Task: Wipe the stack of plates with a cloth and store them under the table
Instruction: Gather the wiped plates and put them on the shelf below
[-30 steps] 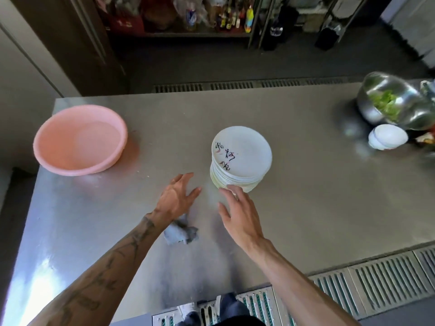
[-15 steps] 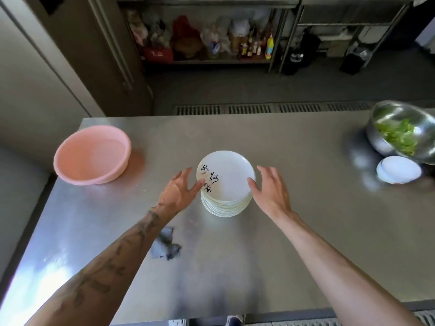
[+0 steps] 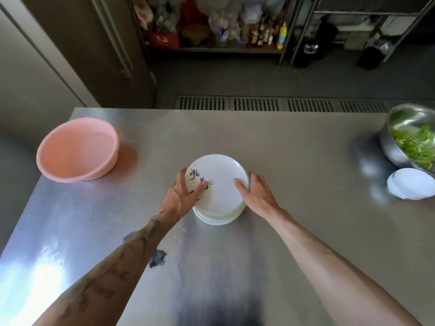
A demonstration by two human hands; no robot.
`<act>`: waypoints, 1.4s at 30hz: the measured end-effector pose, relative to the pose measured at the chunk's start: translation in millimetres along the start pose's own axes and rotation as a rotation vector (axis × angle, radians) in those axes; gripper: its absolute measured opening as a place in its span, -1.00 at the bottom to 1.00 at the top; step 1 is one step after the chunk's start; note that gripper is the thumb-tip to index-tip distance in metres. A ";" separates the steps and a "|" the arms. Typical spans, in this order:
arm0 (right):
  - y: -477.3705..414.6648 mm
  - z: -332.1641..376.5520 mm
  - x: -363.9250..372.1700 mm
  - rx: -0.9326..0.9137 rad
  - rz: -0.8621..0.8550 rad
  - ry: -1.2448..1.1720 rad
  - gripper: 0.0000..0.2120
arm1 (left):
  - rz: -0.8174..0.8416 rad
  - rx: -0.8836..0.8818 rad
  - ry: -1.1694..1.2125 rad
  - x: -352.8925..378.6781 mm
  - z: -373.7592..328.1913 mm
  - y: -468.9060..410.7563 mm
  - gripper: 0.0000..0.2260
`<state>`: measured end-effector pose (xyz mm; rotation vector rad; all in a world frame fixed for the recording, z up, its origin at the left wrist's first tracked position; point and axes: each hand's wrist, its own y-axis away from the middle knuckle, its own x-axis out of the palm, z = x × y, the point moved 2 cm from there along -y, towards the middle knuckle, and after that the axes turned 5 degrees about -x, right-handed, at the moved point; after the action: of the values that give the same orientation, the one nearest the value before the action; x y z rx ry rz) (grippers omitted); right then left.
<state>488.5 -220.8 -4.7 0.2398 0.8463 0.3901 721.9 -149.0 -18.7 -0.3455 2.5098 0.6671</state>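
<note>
One stack of plates, one cloth, one pink basin, one steel bowl, two hands.

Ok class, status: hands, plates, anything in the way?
Left hand, right hand grip plate stack at sides. Cloth lies beneath left forearm. Pink basin stands apart.

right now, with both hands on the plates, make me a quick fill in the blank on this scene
1. The basin on the table is ____ in colour.
2. The cloth lies partly hidden under the ____ forearm.
3. The steel bowl holds ____ leaves.
4. The left hand and right hand grip the plates, and the top one bears ____ writing.

Missing words: pink; left; green; black.
</note>
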 end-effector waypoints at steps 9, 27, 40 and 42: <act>-3.4 8.1 9.1 0.049 -0.021 -0.134 -0.39 | -0.041 -0.052 0.193 11.4 -6.0 4.0 -0.60; 1.9 9.5 7.1 0.058 -0.019 -0.200 -0.38 | -0.077 -0.082 0.160 11.6 -2.7 11.5 -0.52; -2.0 28.0 8.8 0.221 -0.063 -0.359 -0.48 | -0.069 -0.237 0.215 16.0 -24.5 9.7 -0.35; -2.4 30.5 8.3 0.232 -0.063 -0.369 -0.50 | -0.075 -0.257 0.218 15.9 -26.4 8.0 -0.38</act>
<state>517.3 -221.0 8.4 0.4830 0.5328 0.1786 694.8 -157.7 -4.5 -0.6327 2.6014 0.9703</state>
